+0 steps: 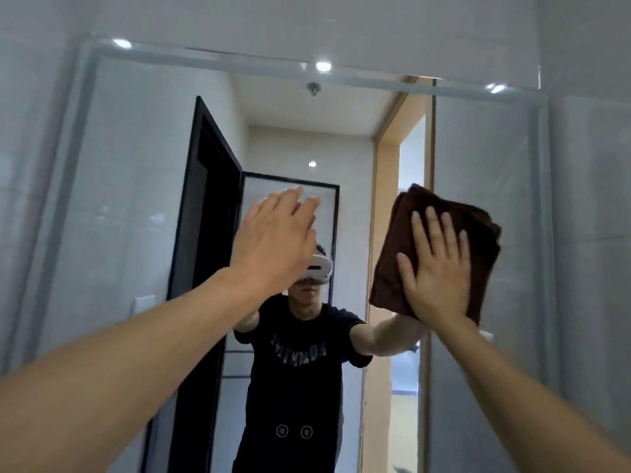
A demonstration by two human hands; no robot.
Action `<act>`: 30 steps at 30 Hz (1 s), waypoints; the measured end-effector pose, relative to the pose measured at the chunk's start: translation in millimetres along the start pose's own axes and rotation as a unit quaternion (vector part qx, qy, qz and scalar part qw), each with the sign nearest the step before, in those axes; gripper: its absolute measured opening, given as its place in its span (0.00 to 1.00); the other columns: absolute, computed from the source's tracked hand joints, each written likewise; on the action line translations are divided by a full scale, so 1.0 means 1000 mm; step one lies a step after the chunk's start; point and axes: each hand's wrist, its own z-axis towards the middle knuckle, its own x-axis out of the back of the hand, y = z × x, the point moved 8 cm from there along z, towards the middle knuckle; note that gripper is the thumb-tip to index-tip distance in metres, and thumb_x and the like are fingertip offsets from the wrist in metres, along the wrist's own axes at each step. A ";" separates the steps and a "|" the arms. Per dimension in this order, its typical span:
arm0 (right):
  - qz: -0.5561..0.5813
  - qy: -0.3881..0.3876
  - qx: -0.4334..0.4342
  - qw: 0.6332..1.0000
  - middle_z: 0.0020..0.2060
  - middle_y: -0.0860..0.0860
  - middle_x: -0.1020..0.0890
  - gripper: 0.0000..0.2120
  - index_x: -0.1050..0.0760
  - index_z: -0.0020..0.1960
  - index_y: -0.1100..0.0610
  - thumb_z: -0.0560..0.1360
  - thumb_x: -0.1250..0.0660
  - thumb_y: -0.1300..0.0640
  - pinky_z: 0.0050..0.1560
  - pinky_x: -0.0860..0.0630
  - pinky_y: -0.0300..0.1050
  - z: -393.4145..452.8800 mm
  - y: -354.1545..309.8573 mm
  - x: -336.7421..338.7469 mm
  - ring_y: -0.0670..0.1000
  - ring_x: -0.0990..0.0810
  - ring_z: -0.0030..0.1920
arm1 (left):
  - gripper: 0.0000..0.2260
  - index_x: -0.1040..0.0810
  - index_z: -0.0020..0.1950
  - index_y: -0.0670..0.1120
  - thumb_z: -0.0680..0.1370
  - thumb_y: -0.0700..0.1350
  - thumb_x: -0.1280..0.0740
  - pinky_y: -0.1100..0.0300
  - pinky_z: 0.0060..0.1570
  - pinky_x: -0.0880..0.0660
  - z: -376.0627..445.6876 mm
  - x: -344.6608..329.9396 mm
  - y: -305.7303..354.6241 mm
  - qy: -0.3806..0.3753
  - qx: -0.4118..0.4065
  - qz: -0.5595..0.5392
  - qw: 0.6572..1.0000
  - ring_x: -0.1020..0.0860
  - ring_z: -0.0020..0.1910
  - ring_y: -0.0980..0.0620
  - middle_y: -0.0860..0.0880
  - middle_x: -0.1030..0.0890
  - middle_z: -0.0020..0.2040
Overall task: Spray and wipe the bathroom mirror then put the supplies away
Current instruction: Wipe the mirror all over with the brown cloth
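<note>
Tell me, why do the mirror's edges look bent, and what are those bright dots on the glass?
Head view: the wide-angle lens bows the mirror frame's straight edges; the bright dots are ceiling lights reflected in the glass; the left hand is slightly blurred at its fingertips, while the right hand pressing the brown cloth looks sharper.

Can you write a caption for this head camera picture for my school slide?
Right hand presses a brown cloth flat on the mirror; left hand is raised open.
</note>
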 end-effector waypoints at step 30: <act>-0.003 -0.026 -0.015 1.000 0.82 0.49 0.47 0.32 0.47 0.82 0.49 0.81 0.47 0.41 0.74 0.38 0.59 -0.071 0.134 0.002 0.51 0.51 0.82 | 0.12 0.26 0.60 0.46 0.79 0.48 0.39 0.53 0.52 0.32 -0.031 -0.053 0.130 0.021 -0.010 -0.142 0.990 0.26 0.51 0.46 0.46 0.25 0.57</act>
